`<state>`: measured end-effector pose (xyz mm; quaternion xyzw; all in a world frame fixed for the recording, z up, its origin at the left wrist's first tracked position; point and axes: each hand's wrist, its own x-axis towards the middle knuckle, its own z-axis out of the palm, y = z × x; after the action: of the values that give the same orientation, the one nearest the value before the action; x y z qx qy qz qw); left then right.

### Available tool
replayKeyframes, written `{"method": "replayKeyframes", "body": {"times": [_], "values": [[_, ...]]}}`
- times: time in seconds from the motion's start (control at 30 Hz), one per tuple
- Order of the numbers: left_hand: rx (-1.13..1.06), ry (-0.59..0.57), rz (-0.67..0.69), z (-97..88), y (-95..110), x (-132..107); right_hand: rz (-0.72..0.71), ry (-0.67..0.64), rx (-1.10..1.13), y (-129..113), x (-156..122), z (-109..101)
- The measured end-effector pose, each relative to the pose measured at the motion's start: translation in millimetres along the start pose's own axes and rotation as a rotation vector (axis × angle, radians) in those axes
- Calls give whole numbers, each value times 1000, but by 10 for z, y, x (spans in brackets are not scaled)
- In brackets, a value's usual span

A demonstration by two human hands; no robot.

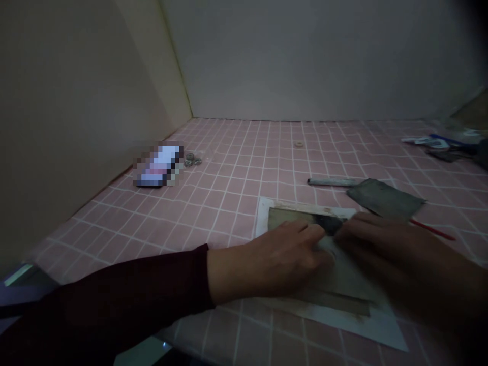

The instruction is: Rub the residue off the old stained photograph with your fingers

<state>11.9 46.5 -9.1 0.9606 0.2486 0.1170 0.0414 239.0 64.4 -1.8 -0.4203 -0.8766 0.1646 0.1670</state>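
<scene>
A greyish-brown sheet [290,216] lies on white paper [381,333], both partly under my hands. My left hand [278,259] rests over the sheet with its fingers curled in. Close to its right is my right hand [396,259], blurred, its fingers drawn together near the left fingertips. A dark, blackish piece or patch [328,223] shows between the two hands. Whatever either hand pinches is hidden by fingers and blur. Just beyond the right hand lies a grey, rough-looking sheet [387,197], beside a grey rod [331,181].
A pink checked cloth [229,198] covers the table. On the left lie a phone [160,165] and several small metal rings [190,158]. Farther back sits a pale ring [299,144]. A red stick [436,231] and jumbled items [444,145] are at right. Walls stand left and behind.
</scene>
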Motion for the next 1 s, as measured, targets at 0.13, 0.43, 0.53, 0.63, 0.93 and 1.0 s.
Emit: {"method": "replayKeyframes", "body": {"times": [0.13, 0.43, 0.53, 0.63, 0.93, 1.0], "values": [[7, -2, -10, 8, 1, 0, -22, -127, -19, 48, -8, -20], [-4, 2, -17, 25, -8, 6, -112, -104, 42, 34, 21, 22], [-10, -5, 1, 29, -15, 4, -69, -115, 0, 71, 8, 4], [-31, 9, 5, 49, -17, 0, -94, -114, 6, 73, 8, 3], [-53, 26, -31, 136, -16, -14, -78, -100, -25, 60, 42, -101], [-50, 19, -34, 136, -17, -18, -70, -85, -8, 43, 44, -104]]}}
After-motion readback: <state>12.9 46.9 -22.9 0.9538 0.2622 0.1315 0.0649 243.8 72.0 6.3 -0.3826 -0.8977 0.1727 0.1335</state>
